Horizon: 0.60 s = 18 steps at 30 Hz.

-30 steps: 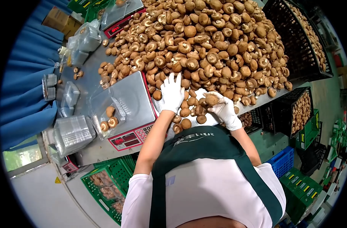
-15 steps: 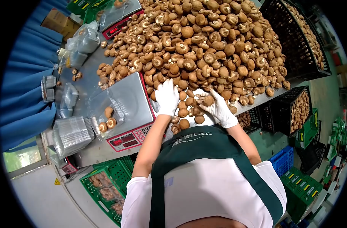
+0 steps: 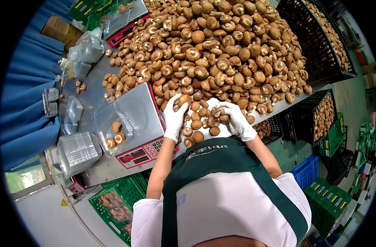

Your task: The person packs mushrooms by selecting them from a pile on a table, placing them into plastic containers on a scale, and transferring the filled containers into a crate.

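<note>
White gloves cover both hands. My left hand [image 3: 174,117] grips a brown mushroom [image 3: 184,100] between thumb and fingers, at the near edge of the big mushroom pile [image 3: 233,53]. My right hand [image 3: 236,118] is closed round a mushroom [image 3: 223,119] on the other side of a small group of loose mushrooms [image 3: 197,124]. These lie on a white surface in front of the apron. Left of my left hand is a scale [image 3: 140,119] with a red frame, bearing an open clear tray [image 3: 126,131] with several mushrooms in it.
Stacked clear trays [image 3: 78,152] stand at the left, near a blue curtain [image 3: 27,94]. A second scale [image 3: 124,18] is at the back. Black crates of mushrooms [image 3: 326,119] stand at the right, with a blue crate [image 3: 305,172] below. A green crate [image 3: 114,208] holds packed mushrooms.
My left hand has moved slightly left and down and taken hold of a mushroom. My right hand has let its raised mushroom down among the others, its fingers now bent inward.
</note>
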Available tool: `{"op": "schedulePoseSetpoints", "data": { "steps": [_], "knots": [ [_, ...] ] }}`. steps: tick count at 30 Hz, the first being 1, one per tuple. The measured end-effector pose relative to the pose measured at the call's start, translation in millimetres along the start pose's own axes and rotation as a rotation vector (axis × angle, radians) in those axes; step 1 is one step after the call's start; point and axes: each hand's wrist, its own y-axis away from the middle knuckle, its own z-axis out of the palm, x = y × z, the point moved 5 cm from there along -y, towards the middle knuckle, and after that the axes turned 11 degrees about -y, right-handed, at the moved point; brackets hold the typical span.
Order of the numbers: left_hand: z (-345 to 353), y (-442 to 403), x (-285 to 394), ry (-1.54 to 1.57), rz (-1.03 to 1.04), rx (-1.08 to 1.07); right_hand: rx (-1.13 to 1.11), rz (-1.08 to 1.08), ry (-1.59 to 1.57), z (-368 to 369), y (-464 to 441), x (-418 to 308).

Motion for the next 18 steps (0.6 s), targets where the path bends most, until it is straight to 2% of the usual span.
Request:
{"op": "schedulePoseSetpoints", "data": {
  "steps": [2, 3, 4, 6, 7, 8, 10, 11, 12, 13, 14, 15, 18],
  "knots": [
    [1, 9, -8, 0.551, -0.248, -0.159, 0.072, -0.128, 0.182, -3, -2, -8],
    [2, 11, -13, 0.75, -0.278, -0.222, 0.093, -0.138, 0.146, -3, 0, -13],
    [2, 14, -15, 0.861, -0.287, -0.281, 0.153, -0.23, 0.187, -2, -1, -18],
    [6, 17, -14, 1.145, -0.352, -0.39, 0.292, -0.448, 0.583, -3, -5, -35],
    [7, 19, -6, 1.166, -0.455, -0.355, 0.383, -0.472, 0.808, 11, 1, -53],
    [10, 17, -7, 1.166, -0.453, -0.355, 0.392, -0.612, 0.834, 19, 1, -62],
    [18, 9, -18, 0.998, -0.439, -0.345, 0.39, -0.79, 0.982, 31, -3, -73],
    [22, 0, -25, 0.918, -0.487, -0.315, 0.389, -0.792, 0.984, 34, -7, -76],
    [27, -12, -34, 0.804, -0.453, -0.32, 0.376, -0.935, 1.107, 43, -6, -81],
    [25, -21, -18, 0.603, -0.356, -0.243, 0.358, -1.08, 1.228, 53, -4, -82],
    [24, -27, 4, 0.401, -0.259, -0.165, 0.354, -1.085, 1.228, 55, -6, -81],
    [30, -37, 15, 0.348, -0.16, -0.123, 0.363, -1.033, 1.291, 57, -10, -78],
    [36, -63, 49, -0.585, 0.436, 0.175, 0.361, -1.005, 1.345, 50, -21, -71]
  ]
}}
